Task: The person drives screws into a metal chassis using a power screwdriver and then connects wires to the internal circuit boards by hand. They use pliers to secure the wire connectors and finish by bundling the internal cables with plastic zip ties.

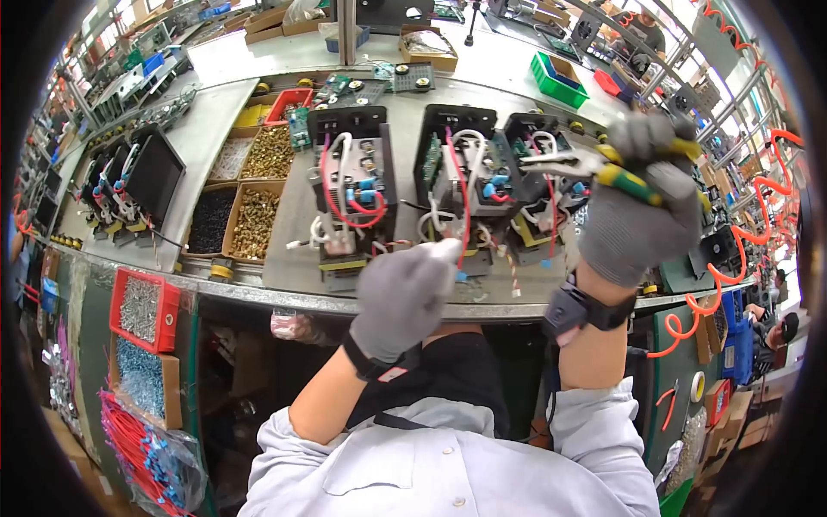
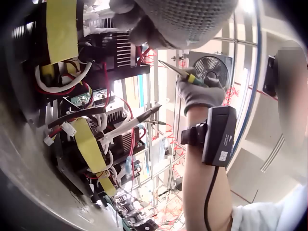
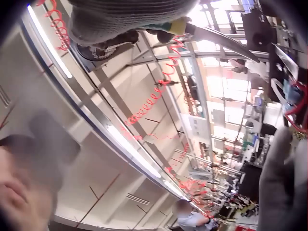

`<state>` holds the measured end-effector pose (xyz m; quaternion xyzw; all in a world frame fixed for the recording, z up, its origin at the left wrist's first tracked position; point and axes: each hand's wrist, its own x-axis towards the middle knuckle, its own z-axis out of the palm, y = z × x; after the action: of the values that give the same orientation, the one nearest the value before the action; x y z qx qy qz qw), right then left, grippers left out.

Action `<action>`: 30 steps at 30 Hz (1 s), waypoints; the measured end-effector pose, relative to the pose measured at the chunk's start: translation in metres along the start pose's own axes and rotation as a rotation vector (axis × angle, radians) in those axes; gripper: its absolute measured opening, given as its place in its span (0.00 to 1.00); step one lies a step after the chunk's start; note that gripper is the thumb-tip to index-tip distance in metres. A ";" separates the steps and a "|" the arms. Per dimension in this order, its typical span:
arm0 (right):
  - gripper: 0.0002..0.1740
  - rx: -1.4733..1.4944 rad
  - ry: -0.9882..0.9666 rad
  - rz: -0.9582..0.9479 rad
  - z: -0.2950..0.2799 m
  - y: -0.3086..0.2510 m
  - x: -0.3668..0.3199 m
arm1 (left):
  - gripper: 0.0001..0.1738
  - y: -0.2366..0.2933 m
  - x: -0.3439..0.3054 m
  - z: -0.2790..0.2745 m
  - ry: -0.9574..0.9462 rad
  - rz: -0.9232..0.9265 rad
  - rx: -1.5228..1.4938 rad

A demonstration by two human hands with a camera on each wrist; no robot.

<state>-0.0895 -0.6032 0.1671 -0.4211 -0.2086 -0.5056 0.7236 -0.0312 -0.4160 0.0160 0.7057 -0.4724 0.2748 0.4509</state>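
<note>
My gloved right hand (image 1: 642, 207) is raised at the right of the bench and grips long-nose pliers (image 1: 633, 183) with green and yellow handles. The pliers' metal jaws point left, over the rightmost black power unit (image 1: 527, 129). My gloved left hand (image 1: 403, 297) is low at the front of the middle power unit (image 1: 435, 168), its fingers bent. In the left wrist view, its fingertips are right beside white cables (image 2: 98, 21); I cannot tell whether they pinch one. A red wire (image 1: 465, 202) loops down the middle unit. Another unit (image 1: 349, 164) stands to its left.
Left of the units are bins of brass screws (image 1: 256, 220) and black screws (image 1: 209, 222). More black units (image 1: 129, 185) stand further left. A coiled red air hose (image 1: 739, 250) hangs at the right. A green bin (image 1: 558, 82) is at the back. Red wire bundles (image 1: 138, 444) hang below left.
</note>
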 end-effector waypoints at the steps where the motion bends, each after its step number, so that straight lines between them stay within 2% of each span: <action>1: 0.24 0.003 -0.024 -0.001 -0.009 -0.011 0.001 | 0.18 0.008 0.010 0.010 -0.061 0.044 0.028; 2: 0.24 0.006 -0.047 -0.004 -0.015 -0.020 -0.001 | 0.19 0.012 0.020 0.018 -0.122 0.090 0.055; 4: 0.24 -0.012 0.037 -0.010 -0.018 -0.031 -0.012 | 0.22 0.013 0.033 0.025 -0.218 0.147 0.142; 5: 0.24 -0.035 0.035 -0.019 -0.021 -0.035 -0.018 | 0.23 0.010 0.035 0.023 -0.190 0.146 0.156; 9: 0.26 -0.057 0.093 -0.019 -0.032 -0.040 -0.039 | 0.21 -0.009 0.022 -0.008 -0.279 0.132 0.292; 11: 0.26 -0.037 0.119 -0.002 -0.033 -0.035 -0.042 | 0.20 -0.019 0.014 -0.014 -0.416 0.225 0.485; 12: 0.26 -0.013 0.121 0.015 -0.031 -0.031 -0.044 | 0.20 -0.023 0.012 -0.014 -0.424 0.222 0.493; 14: 0.26 0.022 0.116 0.043 -0.024 -0.020 -0.046 | 0.18 -0.030 0.013 -0.010 -0.399 0.238 0.401; 15: 0.25 0.045 0.135 0.045 -0.021 -0.015 -0.046 | 0.17 -0.021 0.021 -0.009 -0.315 0.173 0.212; 16: 0.25 0.063 0.154 0.047 -0.018 -0.012 -0.044 | 0.17 -0.018 0.025 -0.003 -0.311 0.166 0.217; 18: 0.24 0.089 0.139 0.030 -0.013 -0.004 -0.035 | 0.16 -0.012 0.034 0.010 -0.006 -0.256 -0.382; 19: 0.24 0.135 0.116 0.041 -0.008 -0.001 -0.029 | 0.16 -0.004 0.041 0.012 0.039 -0.627 -0.792; 20: 0.24 0.183 0.092 0.050 -0.005 0.003 -0.022 | 0.15 0.002 0.052 0.008 0.088 -0.856 -0.980; 21: 0.25 0.157 0.078 0.105 -0.004 0.006 -0.015 | 0.14 0.000 0.055 0.007 0.099 -0.891 -1.044; 23: 0.24 0.284 0.042 0.249 -0.006 0.018 -0.005 | 0.14 -0.004 0.056 0.006 0.112 -0.929 -1.106; 26: 0.24 0.358 0.088 0.385 -0.007 0.046 0.003 | 0.15 -0.016 0.050 0.004 0.056 -0.845 -1.117; 29: 0.23 0.412 0.114 0.496 -0.010 0.068 0.005 | 0.14 -0.028 0.046 0.001 -0.120 -0.711 -1.170; 30: 0.23 0.482 0.123 0.594 -0.011 0.075 0.006 | 0.14 -0.028 0.047 -0.002 -0.162 -0.705 -1.188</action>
<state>-0.0209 -0.6050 0.1355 -0.2498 -0.1466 -0.2348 0.9279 0.0137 -0.4298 0.0443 0.4690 -0.3174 -0.2468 0.7864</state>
